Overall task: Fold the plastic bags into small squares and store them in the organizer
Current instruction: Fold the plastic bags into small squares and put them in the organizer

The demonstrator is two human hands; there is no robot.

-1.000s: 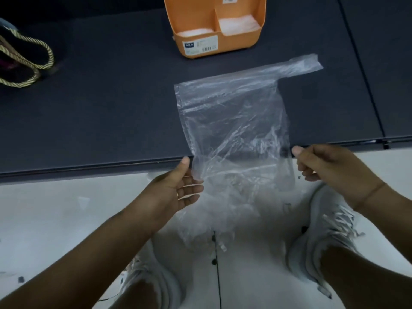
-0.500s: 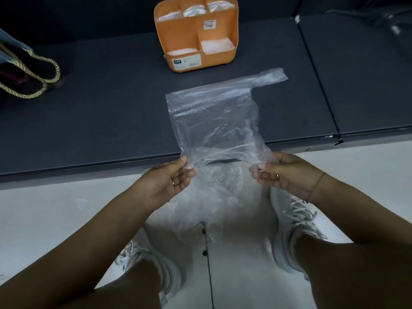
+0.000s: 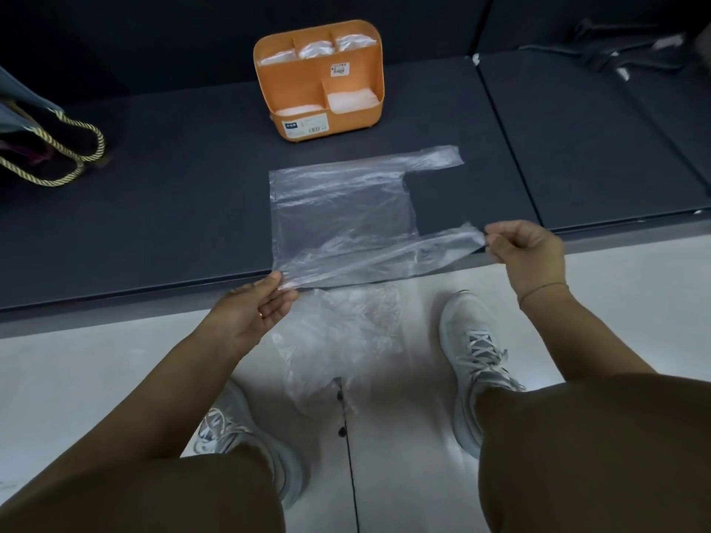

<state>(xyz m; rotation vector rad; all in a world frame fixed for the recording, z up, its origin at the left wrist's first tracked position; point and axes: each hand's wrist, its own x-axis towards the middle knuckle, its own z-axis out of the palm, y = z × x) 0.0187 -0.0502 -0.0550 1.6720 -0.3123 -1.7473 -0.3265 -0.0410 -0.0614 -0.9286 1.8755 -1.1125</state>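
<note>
On the dark tabletop point(image 3: 173, 209), near its front edge, a clear plastic bag point(image 3: 342, 221) lies spread flat and wrinkled, both handle strips pointing right. My left grip point(image 3: 254, 313) pinches its near left corner; my right grip point(image 3: 527, 251) pinches the tip of the near handle. Behind it the orange organizer point(image 3: 300, 90) holds pale folded bags point(image 3: 352, 100) in all five compartments. A rope-handled tote point(image 3: 27, 121) is cut off at left; the dark heap point(image 3: 615, 51) far right I cannot make out.

A clear bag point(image 3: 342, 221) is lying spread flat, handles pointing right. Beyond it an orange organizer point(image 3: 296, 86) is standing upright, folded bags point(image 3: 352, 98) sitting in its compartments. A crumpled heap point(image 3: 338, 332) is lying nearer.
</note>
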